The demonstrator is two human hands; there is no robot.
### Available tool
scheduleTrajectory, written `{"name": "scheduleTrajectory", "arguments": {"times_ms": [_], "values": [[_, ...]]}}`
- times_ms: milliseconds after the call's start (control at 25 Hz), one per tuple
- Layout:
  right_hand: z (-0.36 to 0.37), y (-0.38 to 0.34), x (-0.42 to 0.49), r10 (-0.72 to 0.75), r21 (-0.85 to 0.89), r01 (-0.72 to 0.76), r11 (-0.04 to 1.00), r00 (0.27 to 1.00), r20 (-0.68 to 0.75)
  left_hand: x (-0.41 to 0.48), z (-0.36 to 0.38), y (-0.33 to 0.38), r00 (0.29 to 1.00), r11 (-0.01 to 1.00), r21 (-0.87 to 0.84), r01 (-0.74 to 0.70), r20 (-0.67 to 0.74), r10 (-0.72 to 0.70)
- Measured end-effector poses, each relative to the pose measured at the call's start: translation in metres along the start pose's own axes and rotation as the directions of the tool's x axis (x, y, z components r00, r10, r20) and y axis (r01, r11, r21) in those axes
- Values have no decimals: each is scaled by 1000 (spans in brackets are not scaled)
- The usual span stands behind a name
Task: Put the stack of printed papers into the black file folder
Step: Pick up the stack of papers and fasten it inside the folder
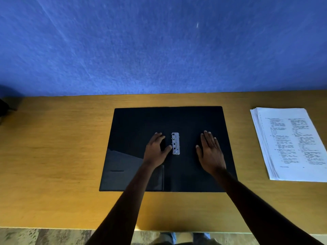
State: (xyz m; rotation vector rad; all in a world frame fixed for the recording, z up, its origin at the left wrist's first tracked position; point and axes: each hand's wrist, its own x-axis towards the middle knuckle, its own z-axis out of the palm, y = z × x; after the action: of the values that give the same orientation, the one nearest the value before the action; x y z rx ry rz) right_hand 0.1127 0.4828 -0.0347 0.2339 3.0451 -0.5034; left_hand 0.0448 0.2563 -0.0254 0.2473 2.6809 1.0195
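Observation:
The black file folder (138, 124) lies spread open and flat in the middle of the desk. A silver metal clip (175, 143) runs along its centre, and an inner pocket covers the lower left panel. My left hand (156, 150) rests on the left panel, thumb touching the clip's left side. On the right panel lies my right hand (210, 152), flat with fingers apart, holding nothing. The stack of printed papers (290, 144) sits on the desk to the right of the folder, apart from both hands, its right edge cut off by the frame.
The wooden desk (53, 147) stands against a blue wall (159, 46). A dark object (4, 107) shows at the far left edge. The desk's front edge runs near the bottom of the view, with floor and feet below.

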Motion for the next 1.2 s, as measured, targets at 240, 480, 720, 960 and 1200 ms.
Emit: {"name": "scheduleTrajectory", "arguments": {"times_ms": [240, 480, 720, 960, 1200], "values": [[23, 6, -4, -15, -77, 15, 997, 1000, -9, -2, 13, -4, 1000, 1000, 2, 15, -11, -15], [32, 13, -6, -16, -119, 12, 993, 999, -31, -1, 13, -5, 1000, 1000, -13, 26, 16, -26], [33, 12, -5, -12, -140, 8, 990, 999, -31, -1, 14, -4, 1000, 996, 89, 21, 5, -21], [31, 10, -5, -22, -138, 14, 990, 998, -54, -2, 20, 3, 996, 994, 67, 92, 13, -93], [34, 11, -4, -23, -127, 13, 992, 997, -76, 10, 17, 24, 970, 969, -32, 244, 20, -244]]}}
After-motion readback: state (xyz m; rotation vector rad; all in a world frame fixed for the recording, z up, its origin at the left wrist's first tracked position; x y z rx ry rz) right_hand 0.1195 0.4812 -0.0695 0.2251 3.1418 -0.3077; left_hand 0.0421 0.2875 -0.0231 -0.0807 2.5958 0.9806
